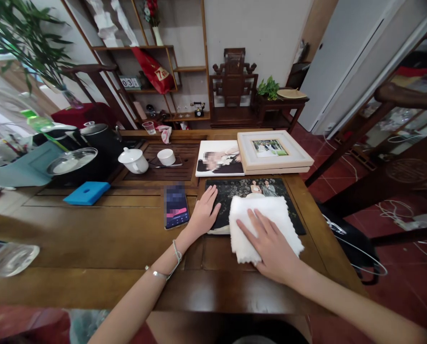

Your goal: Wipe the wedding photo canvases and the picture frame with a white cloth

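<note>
A dark photo panel (223,200) lies flat on the wooden table (127,239), showing two small figures near its far edge. My left hand (205,212) rests on the panel's left side, fingers stretched out and holding nothing. Spread flat over a white cloth (281,215), my right hand (270,241) presses it onto the panel. The cloth hides much of the panel's right half and its near edge. Left of my left hand lies a phone (176,205) with its screen lit.
Behind the panel are a white-edged photo print (220,165) and a pale picture frame (249,160). A tea tray (184,174) bears a lidded white bowl (133,160) and a small cup (166,156). A blue sponge block (87,193) lies left; a dark chair (364,172) stands right.
</note>
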`<act>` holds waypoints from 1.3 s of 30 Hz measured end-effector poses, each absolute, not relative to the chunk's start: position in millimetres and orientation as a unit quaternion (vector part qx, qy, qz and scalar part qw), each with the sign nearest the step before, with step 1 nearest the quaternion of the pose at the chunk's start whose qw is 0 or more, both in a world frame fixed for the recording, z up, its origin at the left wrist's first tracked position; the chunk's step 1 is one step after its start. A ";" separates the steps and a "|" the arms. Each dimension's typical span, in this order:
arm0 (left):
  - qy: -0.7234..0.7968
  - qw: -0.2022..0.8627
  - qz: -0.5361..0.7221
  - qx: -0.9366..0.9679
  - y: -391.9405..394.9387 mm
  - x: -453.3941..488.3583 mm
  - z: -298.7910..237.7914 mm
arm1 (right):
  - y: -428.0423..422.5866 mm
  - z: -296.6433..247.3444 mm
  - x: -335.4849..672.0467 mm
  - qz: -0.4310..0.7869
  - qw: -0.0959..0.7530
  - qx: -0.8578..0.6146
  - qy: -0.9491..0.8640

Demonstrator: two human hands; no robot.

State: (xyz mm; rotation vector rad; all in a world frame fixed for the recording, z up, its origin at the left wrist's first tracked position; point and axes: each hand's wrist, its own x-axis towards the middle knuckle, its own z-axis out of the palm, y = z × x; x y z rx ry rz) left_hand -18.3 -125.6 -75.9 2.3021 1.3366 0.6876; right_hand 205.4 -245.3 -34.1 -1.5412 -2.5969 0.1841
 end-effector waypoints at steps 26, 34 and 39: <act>0.453 0.165 0.261 0.836 -123.2 -21.0 -81.0 | -229.8 -22.6 233.5 0.084 0.028 -0.440 -0.893; 0.463 0.173 0.248 0.833 -124.3 -21.0 -76.4 | -136.9 -24.4 246.0 0.048 0.048 -0.486 -0.872; 0.463 0.172 0.249 0.833 -122.8 -21.1 -77.5 | -163.2 -25.0 245.9 0.044 0.045 -0.483 -0.873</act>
